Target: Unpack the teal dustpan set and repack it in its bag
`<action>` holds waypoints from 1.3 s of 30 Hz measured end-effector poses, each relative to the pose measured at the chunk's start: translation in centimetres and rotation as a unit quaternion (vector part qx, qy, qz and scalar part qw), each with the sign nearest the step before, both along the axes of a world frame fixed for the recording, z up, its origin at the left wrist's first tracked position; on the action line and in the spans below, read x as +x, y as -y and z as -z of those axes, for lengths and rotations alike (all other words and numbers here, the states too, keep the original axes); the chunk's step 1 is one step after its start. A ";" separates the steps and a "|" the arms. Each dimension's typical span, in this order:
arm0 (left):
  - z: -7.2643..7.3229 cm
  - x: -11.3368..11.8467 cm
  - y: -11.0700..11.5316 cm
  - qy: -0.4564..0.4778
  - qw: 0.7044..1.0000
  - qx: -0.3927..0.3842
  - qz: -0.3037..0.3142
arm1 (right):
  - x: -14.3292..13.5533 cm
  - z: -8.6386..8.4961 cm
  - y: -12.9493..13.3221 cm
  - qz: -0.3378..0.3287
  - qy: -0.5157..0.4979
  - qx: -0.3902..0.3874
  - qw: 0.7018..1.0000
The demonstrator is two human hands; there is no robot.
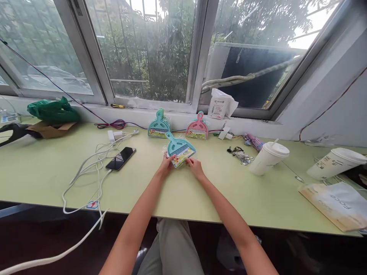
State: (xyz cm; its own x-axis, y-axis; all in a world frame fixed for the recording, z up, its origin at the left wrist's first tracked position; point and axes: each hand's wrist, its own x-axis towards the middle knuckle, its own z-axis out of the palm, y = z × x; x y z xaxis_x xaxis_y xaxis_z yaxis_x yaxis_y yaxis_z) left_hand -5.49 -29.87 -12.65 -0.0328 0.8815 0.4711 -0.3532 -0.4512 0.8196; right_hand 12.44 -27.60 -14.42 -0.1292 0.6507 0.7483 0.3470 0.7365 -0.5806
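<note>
A blue dustpan and brush set (178, 148) in clear wrapping, with a printed label, is held above the table's middle, its handle pointing up and away. My left hand (165, 163) grips its lower left side, thumb over the label. At its lower right edge, my right hand (195, 167) has its fingers closed on the wrapping. Behind it, several stacked teal dustpan sets (159, 125) lean on the wall below the window. Pink dustpan sets (197, 126) lean there too, to the right.
Left on the green table (137, 187) are a phone (120, 158) and tangled white cables (83, 172). Keys (242, 156), two white cups (269, 158) (336, 163) and a paper bag (335, 204) lie right. A white packet (220, 105) stands by the window.
</note>
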 end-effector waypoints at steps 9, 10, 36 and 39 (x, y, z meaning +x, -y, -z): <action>0.2 -0.2 2.1 -0.163 0.984 0.037 0.063 | 1.6 0.8 -0.2 -0.179 -0.362 -0.145 0.903; 0.1 -0.2 2.0 -0.167 0.983 0.039 0.059 | 1.7 0.8 -0.1 -0.187 -0.370 -0.143 0.899; -2.3 -5.7 1.5 -0.268 0.945 0.079 -0.169 | 5.2 -1.0 2.0 -0.283 -0.120 -0.226 0.924; -2.6 -7.6 1.6 -0.156 0.938 0.041 -0.307 | 6.1 -1.1 1.2 -0.266 -0.205 -0.219 0.916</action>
State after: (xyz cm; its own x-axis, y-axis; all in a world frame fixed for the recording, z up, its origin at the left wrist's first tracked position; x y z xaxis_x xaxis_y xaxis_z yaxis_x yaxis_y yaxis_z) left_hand -13.05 -31.52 -10.09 -0.3711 0.7024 0.6075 0.2452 -0.5569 0.7936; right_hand 18.55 -28.83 -13.37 -0.2816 0.8269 0.4867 -0.3074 0.4028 -0.8621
